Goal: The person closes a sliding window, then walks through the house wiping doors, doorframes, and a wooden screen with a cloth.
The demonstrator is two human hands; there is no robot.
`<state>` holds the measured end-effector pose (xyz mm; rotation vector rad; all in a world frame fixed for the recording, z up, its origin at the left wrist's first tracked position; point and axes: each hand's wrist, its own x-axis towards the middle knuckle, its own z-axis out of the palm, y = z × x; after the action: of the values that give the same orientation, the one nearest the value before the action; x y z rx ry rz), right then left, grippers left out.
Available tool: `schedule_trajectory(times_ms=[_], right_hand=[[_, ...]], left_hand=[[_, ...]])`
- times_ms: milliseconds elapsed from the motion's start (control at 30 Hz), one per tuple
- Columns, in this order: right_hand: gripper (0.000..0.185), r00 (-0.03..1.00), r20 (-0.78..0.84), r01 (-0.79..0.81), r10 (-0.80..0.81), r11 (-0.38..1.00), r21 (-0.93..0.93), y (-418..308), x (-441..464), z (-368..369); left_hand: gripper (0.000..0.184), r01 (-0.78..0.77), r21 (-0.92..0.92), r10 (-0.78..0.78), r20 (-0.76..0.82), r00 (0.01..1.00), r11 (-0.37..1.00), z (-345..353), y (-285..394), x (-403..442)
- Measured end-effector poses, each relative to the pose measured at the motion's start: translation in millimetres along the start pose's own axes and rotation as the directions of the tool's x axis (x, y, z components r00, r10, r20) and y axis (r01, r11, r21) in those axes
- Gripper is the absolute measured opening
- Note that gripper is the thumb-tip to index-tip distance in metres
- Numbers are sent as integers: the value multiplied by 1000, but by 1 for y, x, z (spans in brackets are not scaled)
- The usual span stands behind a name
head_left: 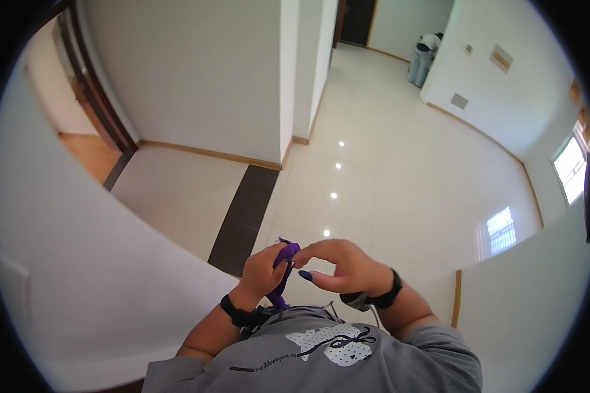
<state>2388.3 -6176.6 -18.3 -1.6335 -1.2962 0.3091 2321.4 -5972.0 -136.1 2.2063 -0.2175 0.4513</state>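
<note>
Purple cloth (282, 284) runs from the left hand (262, 270), closed on its upper part, down toward the shirt (269, 344), with the right hand (346, 267), thumb and fingers parted, just right of it, contact unclear

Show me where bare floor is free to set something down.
Glossy cream floor tiles lie bare between the dark brown floor strip and the white wall at right; also left of that strip. It's crowded around the purple cloth, left hand and right hand.
</note>
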Motion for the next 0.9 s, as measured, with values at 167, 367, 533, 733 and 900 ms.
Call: schedule_trajectory(times_ms=[167,367,533,733,900], right_hand=[[46,730,-210,678,-650,651,342,-50,60,-41],[55,383,-423,896,-821,218,388,-59,101,-83],[63,477,-388,776,-788,171,607,8,87,-173],[65,456,-297,839,-839,294,457,61,61,-343],[65,537,-511,835,-671,336,436,129,64,-380]], left_hand=[[34,51,-131,-29,166,986,990,33,-32,38],[30,-19,16,15,257,966,1000,79,-21,132],[29,-175,101,148,225,963,979,147,-53,243],[27,-259,-21,255,268,929,966,227,-32,386],[26,-320,-71,327,270,905,945,292,-19,478]])
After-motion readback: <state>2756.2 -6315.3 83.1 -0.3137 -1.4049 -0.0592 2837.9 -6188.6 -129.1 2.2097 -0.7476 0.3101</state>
